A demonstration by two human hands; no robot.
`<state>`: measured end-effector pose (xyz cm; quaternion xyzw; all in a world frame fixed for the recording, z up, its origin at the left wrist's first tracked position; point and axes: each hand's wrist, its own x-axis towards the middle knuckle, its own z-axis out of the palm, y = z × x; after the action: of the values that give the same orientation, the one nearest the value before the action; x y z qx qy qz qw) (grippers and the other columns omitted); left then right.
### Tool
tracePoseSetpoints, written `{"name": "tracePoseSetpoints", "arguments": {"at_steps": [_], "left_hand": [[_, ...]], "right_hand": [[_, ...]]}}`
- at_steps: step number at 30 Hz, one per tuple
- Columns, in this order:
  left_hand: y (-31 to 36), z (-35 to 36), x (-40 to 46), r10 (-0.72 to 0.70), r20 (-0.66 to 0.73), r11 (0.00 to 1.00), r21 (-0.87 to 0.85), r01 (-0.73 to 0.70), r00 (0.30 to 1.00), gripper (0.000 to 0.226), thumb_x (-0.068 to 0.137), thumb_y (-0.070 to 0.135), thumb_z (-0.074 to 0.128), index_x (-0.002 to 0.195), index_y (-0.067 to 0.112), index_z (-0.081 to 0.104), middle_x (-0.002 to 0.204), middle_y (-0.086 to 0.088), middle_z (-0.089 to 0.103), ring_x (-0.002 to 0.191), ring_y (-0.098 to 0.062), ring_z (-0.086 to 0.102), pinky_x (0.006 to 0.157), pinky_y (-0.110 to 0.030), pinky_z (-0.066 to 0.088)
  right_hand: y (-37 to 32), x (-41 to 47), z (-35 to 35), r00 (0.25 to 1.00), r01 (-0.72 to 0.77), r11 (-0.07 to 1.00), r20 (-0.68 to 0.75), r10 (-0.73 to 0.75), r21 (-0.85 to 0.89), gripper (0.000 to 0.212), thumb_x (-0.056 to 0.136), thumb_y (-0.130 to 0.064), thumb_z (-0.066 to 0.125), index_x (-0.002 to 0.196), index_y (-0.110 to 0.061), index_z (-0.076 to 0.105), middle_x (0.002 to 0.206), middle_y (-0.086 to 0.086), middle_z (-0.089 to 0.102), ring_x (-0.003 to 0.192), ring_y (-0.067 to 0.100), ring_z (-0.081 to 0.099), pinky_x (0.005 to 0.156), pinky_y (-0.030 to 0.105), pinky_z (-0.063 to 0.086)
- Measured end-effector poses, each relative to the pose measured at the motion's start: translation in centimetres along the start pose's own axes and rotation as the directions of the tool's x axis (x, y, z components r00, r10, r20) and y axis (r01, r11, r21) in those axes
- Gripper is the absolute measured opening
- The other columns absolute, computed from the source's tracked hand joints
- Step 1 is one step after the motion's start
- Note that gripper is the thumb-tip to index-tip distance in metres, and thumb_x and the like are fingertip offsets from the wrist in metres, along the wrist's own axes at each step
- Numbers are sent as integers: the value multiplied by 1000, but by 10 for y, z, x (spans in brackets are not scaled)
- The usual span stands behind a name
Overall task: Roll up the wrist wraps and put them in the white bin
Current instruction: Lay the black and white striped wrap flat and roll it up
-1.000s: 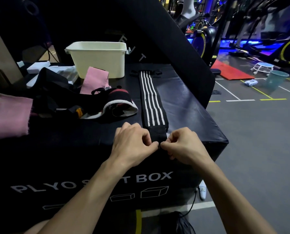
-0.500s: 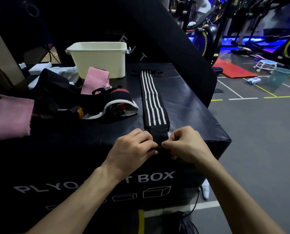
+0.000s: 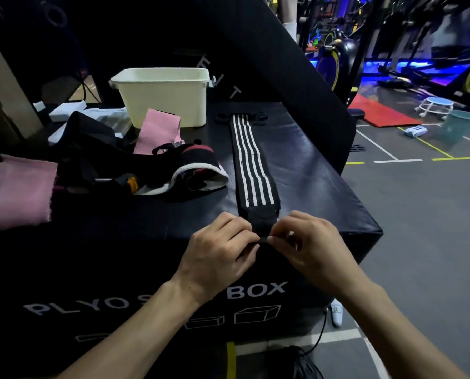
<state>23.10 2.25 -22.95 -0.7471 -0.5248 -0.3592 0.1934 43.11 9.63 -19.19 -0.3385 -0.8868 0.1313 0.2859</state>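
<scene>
Striped wrist wrap (image 3: 251, 162): flat on plyo box (image 3: 310, 187). Our left hand (image 3: 217, 253) and right hand (image 3: 310, 247) pinch its near end; we roll tightly, edges aligned, toward white bin (image 3: 162, 97).

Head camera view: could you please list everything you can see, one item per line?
striped wrist wrap: one, black with white stripes, laid flat along the plyo box, near end being rolled
plyo box: one, black, under everything
white bin: one, far side of box
pink cloths: two, left and beside bin
tangled wraps: a pile, black, white and red, left of striped wrap
teal bucket: one, on floor, right
stool: one, blue-topped, floor
left hand: pinches wrap's near end
right hand: pinches same end
</scene>
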Motion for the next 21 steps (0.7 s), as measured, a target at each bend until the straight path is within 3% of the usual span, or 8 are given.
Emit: {"name": "tracePoseSetpoints", "arguments": {"at_steps": [5, 11, 17, 21], "left_hand": [[5, 0, 5, -184, 36, 980, -72, 186, 982, 17, 91, 35, 66, 91, 20, 74, 99, 9, 58, 97, -10, 53, 67, -20, 48], [5, 3, 18, -454, 191, 868, -127, 480, 870, 35, 93, 55, 57, 85, 25, 74, 96, 14, 50, 102, -11, 43, 88, -33, 46], [8, 0, 33, -557, 252, 803, -78, 590, 791, 25, 88, 52, 70, 78, 29, 70, 93, 16, 55, 102, -9, 43, 89, -32, 46], [8, -3, 35, -527, 198, 831, -86, 550, 827, 20, 85, 49, 75, 77, 32, 67, 91, 17, 58, 97, -6, 47, 80, -27, 42]], "right_hand": [[1, 0, 4, 1000, 20, 996, -13, -21, -83, 21, 86, -53, 62, 91, -33, 67, 90, -16, 57, 73, 6, 59, 61, 30, 48], [2, 14, 1, 990, -116, 992, 81, 120, -54, 21, 91, -46, 68, 87, -26, 67, 77, -12, 63, 77, 11, 60, 71, 38, 51], [-2, 39, -5, 916, -302, 948, 245, 318, -103, 32, 87, -50, 69, 77, -20, 70, 73, -4, 69, 79, 16, 65, 65, 31, 46], [-3, 48, -9, 877, -377, 921, 285, 388, -93, 34, 79, -52, 76, 66, -21, 70, 63, -4, 68, 65, 9, 63, 53, 25, 42]]}}
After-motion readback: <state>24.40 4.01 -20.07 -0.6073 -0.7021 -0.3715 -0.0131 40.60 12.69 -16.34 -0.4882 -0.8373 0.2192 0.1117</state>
